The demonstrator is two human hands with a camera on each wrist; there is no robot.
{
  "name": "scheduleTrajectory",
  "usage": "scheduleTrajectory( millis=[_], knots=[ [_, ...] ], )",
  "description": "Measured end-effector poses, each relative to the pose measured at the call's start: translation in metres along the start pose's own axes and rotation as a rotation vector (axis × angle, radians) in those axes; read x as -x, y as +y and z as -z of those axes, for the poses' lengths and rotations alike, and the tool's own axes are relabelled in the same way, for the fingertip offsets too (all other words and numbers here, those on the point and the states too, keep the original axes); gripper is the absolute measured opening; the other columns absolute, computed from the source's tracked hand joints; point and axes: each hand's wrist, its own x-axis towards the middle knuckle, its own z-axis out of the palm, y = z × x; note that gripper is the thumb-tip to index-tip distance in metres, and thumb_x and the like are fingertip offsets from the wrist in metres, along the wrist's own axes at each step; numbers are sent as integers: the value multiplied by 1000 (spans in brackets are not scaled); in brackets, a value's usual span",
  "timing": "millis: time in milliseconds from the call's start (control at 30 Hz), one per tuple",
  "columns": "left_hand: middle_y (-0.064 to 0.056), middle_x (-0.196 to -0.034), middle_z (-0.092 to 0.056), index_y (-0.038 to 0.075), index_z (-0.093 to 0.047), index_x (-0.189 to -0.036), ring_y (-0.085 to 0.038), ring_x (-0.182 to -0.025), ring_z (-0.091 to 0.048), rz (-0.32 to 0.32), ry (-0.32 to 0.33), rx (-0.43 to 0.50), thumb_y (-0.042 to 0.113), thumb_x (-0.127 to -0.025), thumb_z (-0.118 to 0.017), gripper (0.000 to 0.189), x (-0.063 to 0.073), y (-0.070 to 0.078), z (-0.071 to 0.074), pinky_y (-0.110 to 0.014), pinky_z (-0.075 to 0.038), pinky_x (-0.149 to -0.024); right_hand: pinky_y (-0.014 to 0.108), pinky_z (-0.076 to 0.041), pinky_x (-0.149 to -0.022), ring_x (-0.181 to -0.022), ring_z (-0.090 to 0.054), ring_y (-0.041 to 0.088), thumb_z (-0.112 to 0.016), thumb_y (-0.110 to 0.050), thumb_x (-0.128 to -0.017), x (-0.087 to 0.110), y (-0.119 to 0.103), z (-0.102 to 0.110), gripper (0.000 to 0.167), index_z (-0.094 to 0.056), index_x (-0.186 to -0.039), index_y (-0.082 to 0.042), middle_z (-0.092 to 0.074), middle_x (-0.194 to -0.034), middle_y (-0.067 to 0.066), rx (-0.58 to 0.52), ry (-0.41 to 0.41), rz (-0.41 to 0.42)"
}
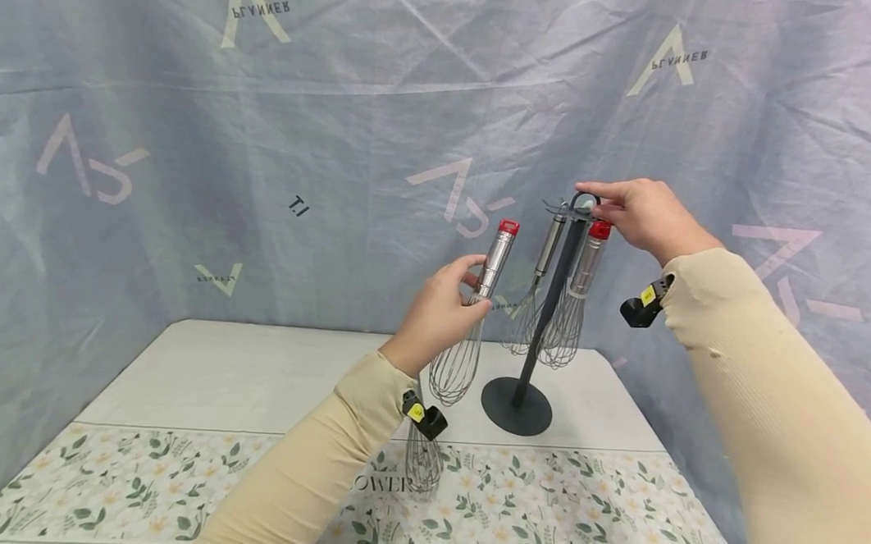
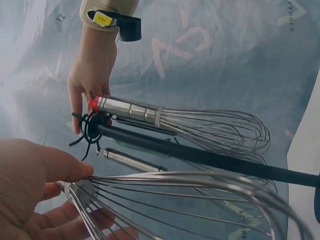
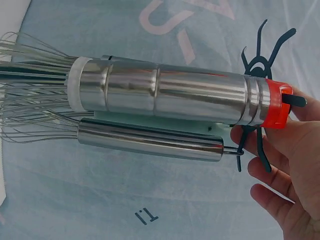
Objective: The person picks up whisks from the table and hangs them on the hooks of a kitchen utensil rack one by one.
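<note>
My left hand (image 1: 443, 308) grips a balloon whisk (image 1: 494, 263) with a steel handle and red end cap; its wire loops point down, left of the dark whisk stand (image 1: 524, 408). In the left wrist view its wires (image 2: 190, 192) spread across the front. My right hand (image 1: 649, 216) holds the top of the stand, its fingers around the loop and hooks (image 3: 272, 55). A second red-capped whisk (image 3: 195, 92) hangs on the stand just below that hand. Beside it hangs a slimmer steel-handled whisk (image 3: 150, 140). Something pale green shows partly behind them.
Another whisk (image 1: 423, 462) lies on the table, partly hidden under my left forearm. A white cloth with a floral band (image 1: 579, 493) covers the table (image 1: 238, 377). Behind the table hangs a grey-blue curtain (image 1: 338, 152).
</note>
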Motion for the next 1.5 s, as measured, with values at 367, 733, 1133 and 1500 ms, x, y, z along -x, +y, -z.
scheduleTrajectory(
  millis=[367,733,1133,1500],
  knots=[
    [0,-109,-61,20,-50,-148,-13,-67,-59,-28,-13,-33,12,-92,-74,61,-16,20,-15,-29,-50,-56,59,-44,-96,-125,-55,44,-56,-19,-106,4,-3,0,52,-43,-155,-27,-62,-133,25,37,-3,13],
    [0,-110,-61,20,-52,-146,-11,-72,-60,-80,-22,-36,12,-91,-76,61,-29,28,-30,-28,-51,-63,58,-47,-91,-122,-58,42,-56,-18,-106,6,-8,0,53,-42,-156,-27,-60,-136,26,50,3,-8],
    [1,-110,-62,21,-53,-144,-9,-73,-58,-79,2,-72,14,-90,-77,59,-32,24,-43,-27,-49,-63,54,-48,-88,-117,-61,41,-57,-17,-105,6,-10,-1,52,-44,-155,-25,-61,-133,26,60,19,4],
    [-1,-110,-61,23,-51,-142,-10,-78,-62,-71,0,-11,11,-90,-77,59,-33,19,-56,-27,-52,-68,55,-49,-88,-117,-61,42,-58,-16,-105,7,-10,-2,52,-45,-154,-25,-62,-133,25,54,32,-10]
  ],
)
